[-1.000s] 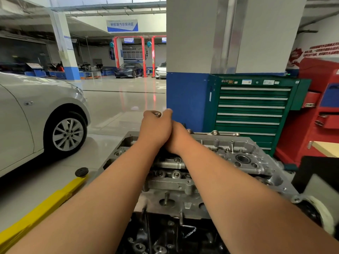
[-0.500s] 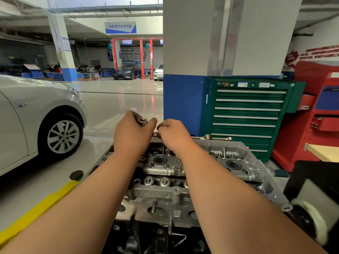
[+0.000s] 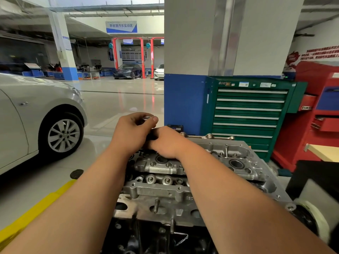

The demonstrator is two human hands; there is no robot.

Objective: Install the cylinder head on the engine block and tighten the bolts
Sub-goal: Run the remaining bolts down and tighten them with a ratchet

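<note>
Fig. Head view, workshop bay. The cylinder head point(image 3: 161, 191), bare aluminium, sits on top of the dark engine block point(image 3: 146, 237) at centre-bottom of frame, long axis running away to the R. Studs stand up from its near flange; round bores & bolt heads show along its top. Both forearms reach over it from the near edge.

L hand point(image 3: 133, 133): above the head's far-L end, fingers curled, thumb & forefinger pinching a small round metal piece point(image 3: 147, 118) whose shiny end faces up.

R hand point(image 3: 166, 142): just beside & touching the L hand, knuckles up, fingers bent down toward the head's far top face. Fingertips are hidden, so can't tell whether it grasps anything. A dark shape btwn the two hands is too obscured to identify.

Surroundings: silver car point(image 3: 27, 110) at L, its front wheel point(image 3: 63, 135) nearest. A yellow lift arm point(image 3: 31, 211) w/ a black round pad point(image 3: 76, 173) lies on the floor btwn car & engine. A grey/blue pillar point(image 3: 192, 43) stands behind the head; a green drawer cabinet point(image 3: 247, 110) stands against it, to the R. A red tool trolley point(image 3: 322, 125) is further R, w/ the corner of a wood-coloured tabletop point(image 3: 324, 152) in front of it. Far background: red lift posts point(image 3: 142, 57), a dark parked car point(image 3: 127, 70), a blue sign point(image 3: 121, 26).
</note>
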